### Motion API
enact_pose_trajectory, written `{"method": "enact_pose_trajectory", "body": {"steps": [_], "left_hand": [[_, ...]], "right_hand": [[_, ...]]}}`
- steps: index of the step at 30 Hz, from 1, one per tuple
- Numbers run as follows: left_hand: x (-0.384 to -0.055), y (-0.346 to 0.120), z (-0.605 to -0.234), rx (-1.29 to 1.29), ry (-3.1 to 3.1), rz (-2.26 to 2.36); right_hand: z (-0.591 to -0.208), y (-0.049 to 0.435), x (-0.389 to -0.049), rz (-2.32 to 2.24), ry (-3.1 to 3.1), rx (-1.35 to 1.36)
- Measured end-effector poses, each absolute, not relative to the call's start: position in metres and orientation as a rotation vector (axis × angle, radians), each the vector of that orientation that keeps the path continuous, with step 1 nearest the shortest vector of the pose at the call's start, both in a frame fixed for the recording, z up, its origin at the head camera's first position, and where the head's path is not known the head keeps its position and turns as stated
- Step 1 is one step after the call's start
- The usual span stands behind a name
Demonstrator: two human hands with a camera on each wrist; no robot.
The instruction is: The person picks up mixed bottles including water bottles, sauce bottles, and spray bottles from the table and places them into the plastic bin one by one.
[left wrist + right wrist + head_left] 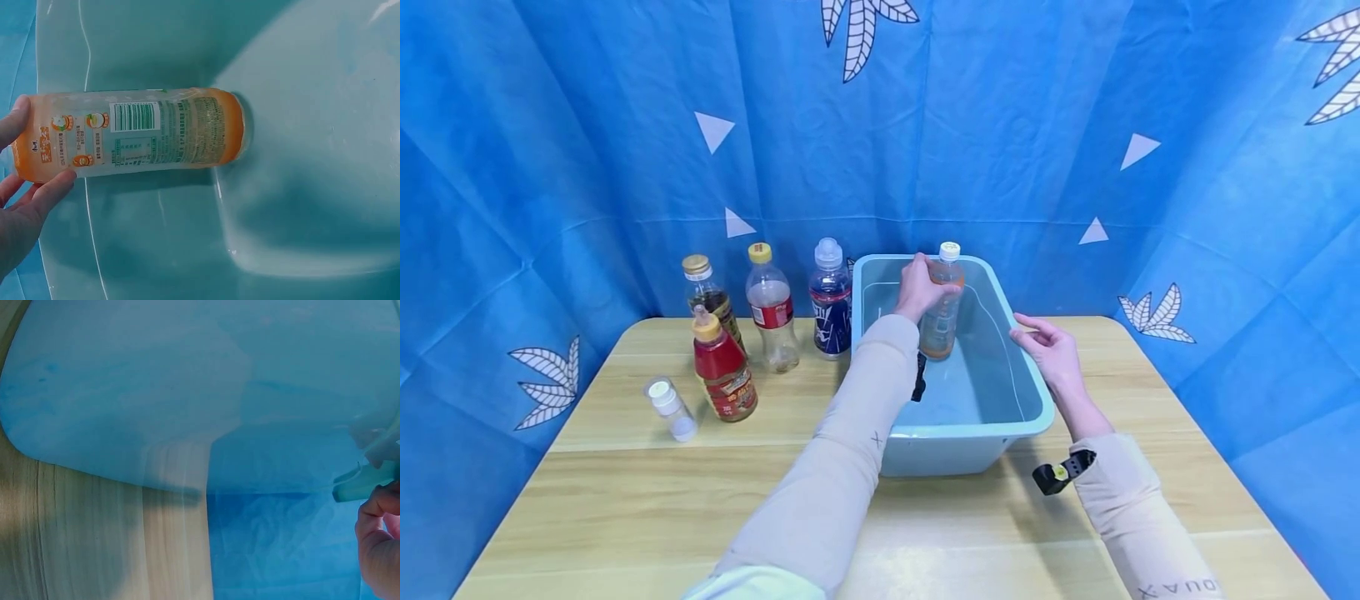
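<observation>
Inside the light blue plastic tub (958,431) stands a clear drink bottle (938,325) with a white cap and an orange-edged label. My left hand (919,287) grips it near its upper part. In the left wrist view, the thumb and fingers lie on either side of the bottle (137,134), and its base meets the tub's floor near the far wall. My right hand (1051,354) holds the tub's right rim; in the right wrist view the fingers of that hand (381,544) are curled at the rim.
Left of the tub stand a blue-labelled bottle (831,308), a yellow-capped bottle (771,312), a dark bottle (711,296), a red sauce bottle (726,375) and a small white-capped bottle (672,410). A blue curtain (1022,100) hangs behind the wooden table (760,508).
</observation>
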State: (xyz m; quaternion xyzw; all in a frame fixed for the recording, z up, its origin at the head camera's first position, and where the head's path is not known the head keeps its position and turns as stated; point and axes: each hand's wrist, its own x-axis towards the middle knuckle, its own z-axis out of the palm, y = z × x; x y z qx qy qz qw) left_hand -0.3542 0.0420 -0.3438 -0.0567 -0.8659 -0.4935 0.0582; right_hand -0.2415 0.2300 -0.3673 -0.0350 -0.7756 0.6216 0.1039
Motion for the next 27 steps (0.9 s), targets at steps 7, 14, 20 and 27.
{"method": "enact_pose_trajectory", "body": {"steps": [7, 14, 20, 27], "left_hand": [[-0.3516, 0.0434, -0.3424, -0.196, -2.643, -1.473], [-0.3495, 0.0452, -0.3417, -0.221, -2.663, -1.482], [-0.3498, 0.0455, -0.3421, -0.219, -2.669, -1.473], [-0.3498, 0.0460, -0.3420, -0.212, -2.668, -1.481]], "right_hand": [[-0.3667, 0.2291, -0.2397, 1.830, -2.277, -0.099], [-0.3673, 0.2286, -0.2387, 1.769, -2.328, -0.116], [-0.3675, 0.2290, -0.2386, 1.761, -2.337, -0.120], [-0.3682, 0.2297, -0.2391, 1.771, -2.327, -0.112]]}}
